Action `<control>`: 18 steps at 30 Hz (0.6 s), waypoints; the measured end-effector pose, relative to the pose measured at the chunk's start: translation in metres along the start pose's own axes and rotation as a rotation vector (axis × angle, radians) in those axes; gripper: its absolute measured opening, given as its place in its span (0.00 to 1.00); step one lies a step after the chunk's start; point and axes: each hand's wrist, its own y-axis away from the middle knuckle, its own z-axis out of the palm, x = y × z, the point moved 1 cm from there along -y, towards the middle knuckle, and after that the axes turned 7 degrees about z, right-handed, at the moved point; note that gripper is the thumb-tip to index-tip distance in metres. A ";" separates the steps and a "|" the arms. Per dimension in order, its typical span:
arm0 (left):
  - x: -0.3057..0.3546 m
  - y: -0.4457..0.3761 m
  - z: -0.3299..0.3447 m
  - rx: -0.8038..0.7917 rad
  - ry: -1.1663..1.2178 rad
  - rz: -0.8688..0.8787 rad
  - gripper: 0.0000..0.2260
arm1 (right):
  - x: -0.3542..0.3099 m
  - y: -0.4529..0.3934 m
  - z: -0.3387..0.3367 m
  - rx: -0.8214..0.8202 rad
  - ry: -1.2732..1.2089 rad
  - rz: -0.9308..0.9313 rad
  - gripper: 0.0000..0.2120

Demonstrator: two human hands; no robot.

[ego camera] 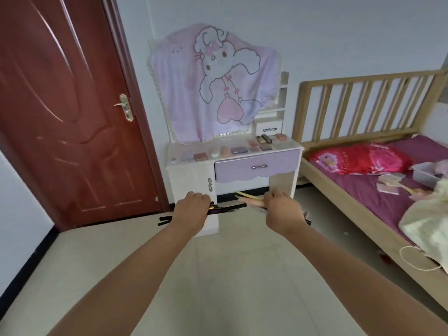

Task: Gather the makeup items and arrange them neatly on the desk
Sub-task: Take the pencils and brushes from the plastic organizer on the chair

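Both forearms extend forward over the tiled floor [121, 251]. The left hand [192, 204] is curled around a bundle of black-handled brushes [218, 210], whose handles project to both sides of the fist. The right hand [282, 207] is curled around a second bundle of pink and yellow brushes [249, 201], with dark handle ends protruding past the wrist. The two hands are held level, apart, in front of the dressing desk [191, 175].

On the desk top, a row of compacts and palettes [238, 150] lies along the front edge, from the left corner toward the middle. A second group of small cases [263, 140] lies at the rear right corner. A lilac drawer [258, 167] sits under the top. A pink cartoon cloth [213, 83] covers the upright section behind.

On the bed [363, 190] at the right lie more loose palettes [390, 183], a grey tray [426, 174], a red pillow [358, 160] and a pale bag [426, 221]. A brown door [60, 105] stands at the left.
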 end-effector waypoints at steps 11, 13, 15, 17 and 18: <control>-0.105 -0.291 0.057 0.012 -0.020 -0.081 0.06 | 0.014 -0.335 0.012 -0.023 0.010 -0.003 0.15; -0.129 -0.343 0.076 0.023 -0.015 -0.100 0.08 | 0.008 -0.393 0.024 -0.034 -0.002 -0.007 0.14; -0.154 -0.402 0.089 0.028 -0.001 -0.090 0.09 | 0.003 -0.453 0.034 -0.017 0.007 -0.026 0.12; -0.179 -0.462 0.095 0.045 0.013 -0.076 0.09 | -0.001 -0.512 0.040 0.001 0.031 -0.040 0.11; -0.190 -0.491 0.097 0.061 0.015 -0.070 0.09 | -0.002 -0.541 0.041 0.009 0.029 -0.035 0.11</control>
